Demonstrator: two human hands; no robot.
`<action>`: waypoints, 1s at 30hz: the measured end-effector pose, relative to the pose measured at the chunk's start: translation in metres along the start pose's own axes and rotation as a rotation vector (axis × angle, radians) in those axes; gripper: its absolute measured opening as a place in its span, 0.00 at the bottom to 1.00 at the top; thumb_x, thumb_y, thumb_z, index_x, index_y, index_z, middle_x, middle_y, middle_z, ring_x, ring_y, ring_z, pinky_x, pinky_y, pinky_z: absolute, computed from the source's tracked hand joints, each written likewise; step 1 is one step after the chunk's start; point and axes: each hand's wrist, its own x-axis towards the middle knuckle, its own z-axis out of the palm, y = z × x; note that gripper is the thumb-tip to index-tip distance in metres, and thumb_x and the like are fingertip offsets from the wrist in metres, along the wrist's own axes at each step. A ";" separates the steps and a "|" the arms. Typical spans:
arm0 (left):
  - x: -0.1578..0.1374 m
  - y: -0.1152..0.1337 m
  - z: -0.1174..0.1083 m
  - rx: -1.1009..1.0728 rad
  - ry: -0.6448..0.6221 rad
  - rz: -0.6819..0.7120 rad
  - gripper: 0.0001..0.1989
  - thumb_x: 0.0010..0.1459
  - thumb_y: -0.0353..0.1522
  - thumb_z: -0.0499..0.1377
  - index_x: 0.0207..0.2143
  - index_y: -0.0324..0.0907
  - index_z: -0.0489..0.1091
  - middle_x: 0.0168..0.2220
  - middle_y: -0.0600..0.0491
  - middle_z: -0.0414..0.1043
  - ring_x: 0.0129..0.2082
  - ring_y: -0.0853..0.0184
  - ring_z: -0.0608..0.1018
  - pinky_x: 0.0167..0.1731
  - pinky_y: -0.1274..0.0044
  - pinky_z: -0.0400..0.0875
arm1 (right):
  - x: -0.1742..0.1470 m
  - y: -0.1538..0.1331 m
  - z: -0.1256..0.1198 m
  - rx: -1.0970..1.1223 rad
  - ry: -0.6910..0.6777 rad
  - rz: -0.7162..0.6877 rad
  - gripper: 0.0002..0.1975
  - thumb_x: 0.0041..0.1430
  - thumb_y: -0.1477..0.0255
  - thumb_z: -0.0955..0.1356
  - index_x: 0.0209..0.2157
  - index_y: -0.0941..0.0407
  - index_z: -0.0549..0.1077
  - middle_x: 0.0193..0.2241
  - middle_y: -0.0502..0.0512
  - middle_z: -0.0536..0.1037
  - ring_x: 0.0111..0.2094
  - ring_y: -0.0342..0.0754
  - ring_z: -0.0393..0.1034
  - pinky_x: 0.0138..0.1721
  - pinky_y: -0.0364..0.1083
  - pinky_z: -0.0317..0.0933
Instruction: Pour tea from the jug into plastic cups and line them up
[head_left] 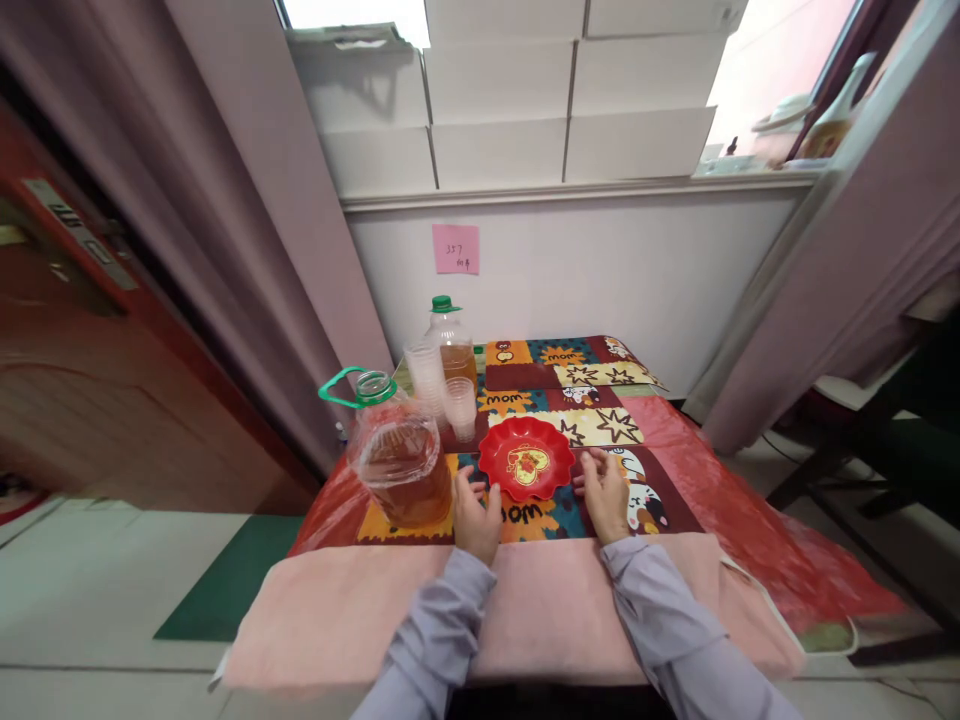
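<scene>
A red plastic dish [491,447] with a scalloped rim and a gold heart pattern lies on a patterned mat in front of me. My left hand [478,515] is at its lower left edge, thumb and fingers apart, holding nothing. On the other side, my right hand [604,495] rests by the rim with loosely bent fingers and nothing visible in it. Whether either hand touches the dish is hard to tell. Left of my left hand stands a large uncapped plastic jug [405,485] of amber liquid with a green handle.
Behind the jug are a tall stack of clear plastic cups [424,375], a shorter stack [460,408] and a green-capped bottle [457,360] of amber liquid. A pink cloth [555,610] covers the table's front edge. A pink note [456,249] is on the wall.
</scene>
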 end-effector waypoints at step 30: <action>0.047 0.206 -0.008 -0.234 -0.291 -0.003 0.46 0.60 0.72 0.35 0.13 0.47 0.60 0.13 0.53 0.54 0.16 0.68 0.61 0.20 0.73 0.54 | -0.034 -0.207 0.006 -0.040 -0.262 -0.343 0.45 0.65 0.31 0.41 0.14 0.50 0.57 0.14 0.50 0.61 0.19 0.47 0.55 0.26 0.48 0.49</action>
